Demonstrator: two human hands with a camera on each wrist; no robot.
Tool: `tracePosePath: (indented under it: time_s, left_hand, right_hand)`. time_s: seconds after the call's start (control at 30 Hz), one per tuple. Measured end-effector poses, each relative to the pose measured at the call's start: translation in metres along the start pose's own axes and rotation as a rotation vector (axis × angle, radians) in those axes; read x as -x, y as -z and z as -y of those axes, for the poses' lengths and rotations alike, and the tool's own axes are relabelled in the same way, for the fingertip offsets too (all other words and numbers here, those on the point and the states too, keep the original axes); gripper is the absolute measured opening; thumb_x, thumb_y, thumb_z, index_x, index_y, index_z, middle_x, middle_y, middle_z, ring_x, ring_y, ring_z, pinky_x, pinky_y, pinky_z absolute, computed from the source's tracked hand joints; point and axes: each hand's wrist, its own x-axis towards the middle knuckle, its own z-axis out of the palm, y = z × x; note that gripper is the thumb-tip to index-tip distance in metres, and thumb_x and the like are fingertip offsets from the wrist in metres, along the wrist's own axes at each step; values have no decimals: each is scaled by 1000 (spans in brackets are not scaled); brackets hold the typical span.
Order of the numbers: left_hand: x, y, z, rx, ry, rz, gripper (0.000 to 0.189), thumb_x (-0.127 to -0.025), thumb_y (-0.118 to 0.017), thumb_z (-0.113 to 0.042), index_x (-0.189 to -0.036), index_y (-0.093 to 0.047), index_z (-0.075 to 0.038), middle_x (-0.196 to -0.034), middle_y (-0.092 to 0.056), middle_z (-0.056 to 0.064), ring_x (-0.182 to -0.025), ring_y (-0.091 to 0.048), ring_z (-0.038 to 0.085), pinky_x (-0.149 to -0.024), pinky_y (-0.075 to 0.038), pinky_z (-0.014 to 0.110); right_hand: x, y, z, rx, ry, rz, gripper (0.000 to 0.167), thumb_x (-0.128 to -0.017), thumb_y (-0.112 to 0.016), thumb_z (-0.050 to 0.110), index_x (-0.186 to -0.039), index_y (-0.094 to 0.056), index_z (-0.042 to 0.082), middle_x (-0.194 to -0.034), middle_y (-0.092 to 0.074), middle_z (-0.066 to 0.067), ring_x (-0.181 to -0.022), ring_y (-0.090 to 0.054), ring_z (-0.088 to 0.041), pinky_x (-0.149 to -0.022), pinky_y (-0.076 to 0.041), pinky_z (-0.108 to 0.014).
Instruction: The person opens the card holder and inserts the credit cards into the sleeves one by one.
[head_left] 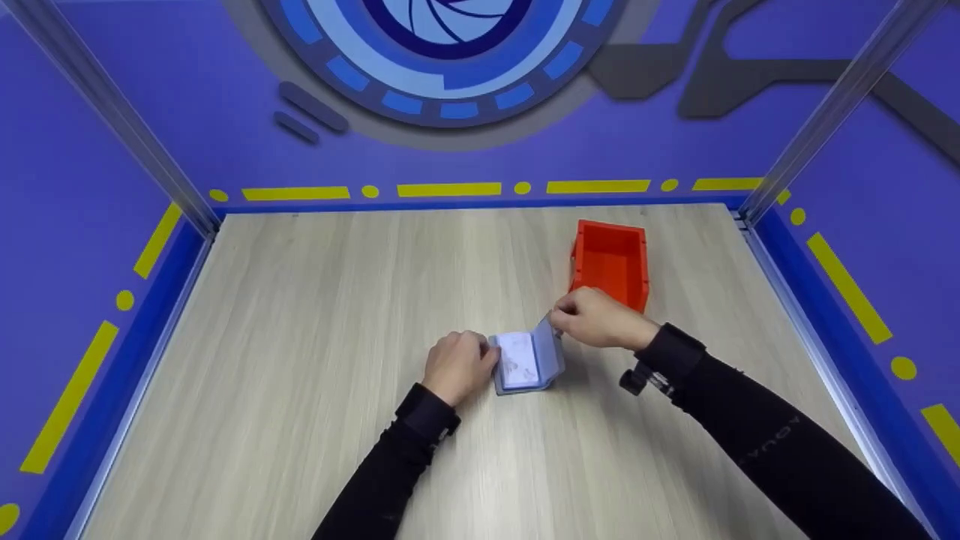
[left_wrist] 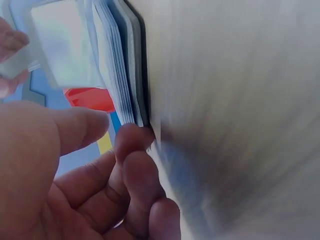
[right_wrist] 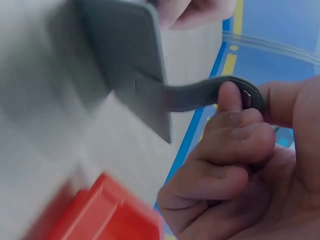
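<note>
A small grey card holder [head_left: 519, 361] with clear sleeves lies open on the table, its cover [head_left: 548, 350] raised at the right. My left hand [head_left: 459, 365] holds its left edge with curled fingers. In the left wrist view the fingertips [left_wrist: 131, 139] meet the end of the stacked sleeves [left_wrist: 116, 62], the thumb close above them. From the cover extends a short strap [right_wrist: 192, 96] with a metal snap. My right hand [head_left: 600, 319] pinches the strap's end between thumb and forefinger, the other fingers curled.
A red open bin [head_left: 611, 262] stands just behind my right hand, partly covered by it. The wood-patterned tabletop [head_left: 322, 315] is bounded by blue panels [head_left: 465, 169] at the back and both sides. Metal posts rise at the far corners.
</note>
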Motion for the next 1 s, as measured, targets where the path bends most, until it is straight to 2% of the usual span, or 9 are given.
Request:
tracePosePath:
  time_s: [0.1, 0.23, 0.4, 0.53, 0.67, 0.73, 0.83, 1.0]
  left_hand:
    - [0, 1, 1, -8, -38, 0, 25, -103, -73, -27, -83, -81, -13, -70, -59, -5, -62, -49, 14, -60, -38, 31]
    - [-1, 3, 3, -12, -58, 16, 26, -103, -73, -25, -80, -79, -14, -68, -58, -5, -61, -47, 14, -59, -36, 31]
    - [-1, 9, 6, 4, -68, 61, 20, -103, -72, -24, -90, -85, -14, -75, -71, -1, -64, -55, 15, -62, -43, 33]
    - [-3, 16, 11, 12, -52, 88, 19, -104, -71, -24, -100, -87, -14, -88, -81, 4, -76, -69, 21, -72, -55, 40]
    - [-6, 25, 19, 6, -4, 61, 19, -105, -71, -23, -105, -87, -12, -98, -83, 6, -86, -75, 26, -80, -59, 46]
    - [-7, 30, 22, 1, 10, 40, 19, -105, -70, -22, -105, -86, -12, -99, -83, 7, -85, -74, 26, -80, -59, 45]
    - [-8, 35, 25, 2, 13, 28, 20, -106, -68, -21, -106, -86, -11, -94, -81, 7, -76, -66, 21, -73, -54, 41]
    - [-9, 37, 26, 25, -5, 32, 21, -105, -66, -19, -105, -86, -12, -80, -72, 2, -63, -53, 15, -65, -43, 32]
  right_hand:
    - [-6, -8, 10, -24, 36, -16, 30, -106, -56, 24, -91, -79, 12, -75, -58, 3, -68, -50, -17, -63, -39, -30]
    - [-16, -22, 21, -57, 49, -6, 30, -107, -55, 25, -86, -75, 14, -73, -55, 5, -68, -50, -15, -62, -38, -30]
    - [-26, -43, 29, -117, 61, 27, 33, -109, -55, 26, -79, -65, 19, -72, -52, 5, -66, -50, -13, -61, -39, -29]
    - [-33, -56, 31, -141, 105, 24, 36, -110, -56, 26, -75, -60, 20, -72, -52, 7, -65, -51, -11, -62, -42, -28]
    - [-39, -67, 31, -150, 148, 28, 38, -112, -58, 31, -78, -65, 16, -71, -54, 9, -65, -51, -9, -63, -41, -26]
    - [-40, -71, 30, -148, 155, 42, 42, -113, -59, 38, -83, -70, 11, -73, -56, 9, -66, -51, -9, -64, -41, -26]
    - [-42, -76, 28, -149, 148, 63, 47, -114, -58, 43, -92, -75, 4, -76, -58, 9, -68, -51, -9, -64, -41, -27]
    - [-44, -83, 24, -152, 138, 73, 37, -112, -60, 28, -85, -73, 7, -73, -59, 9, -64, -51, -8, -60, -42, -25]
